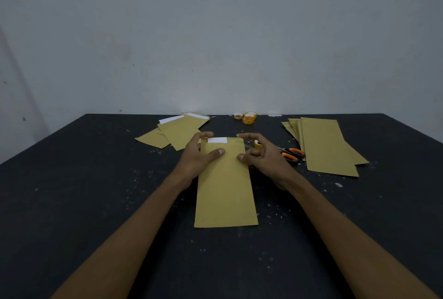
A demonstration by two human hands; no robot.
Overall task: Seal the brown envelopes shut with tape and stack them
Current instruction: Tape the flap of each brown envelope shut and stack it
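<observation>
A person is leaning over a black table [96,202], both bare forearms stretching out in front of them. One brown envelope [225,190] is lying flat and lengthwise in the middle of the table, right between the two hands, with a white strip [217,140] showing at its far end. The left hand [199,152] is gripping the far left corner of it, fingers curling over the top edge and the thumb pressing down on the face. The right hand [261,154] is doing much the same at the far right corner, forefinger hooking round the top edge and thumb tip sitting on the paper. A small roll of tape [258,144] is peeking out just behind the right fingers; I cannot tell if they are touching it. Scissors [291,154] with orange handles are lying just beside that hand. A loose pile of envelopes [172,133] is sprawling at the far left, a neater stack of envelopes [326,147] is sitting to the right, and more rolls of tape [249,117] are resting at the far edge, by the grey wall [215,34]
</observation>
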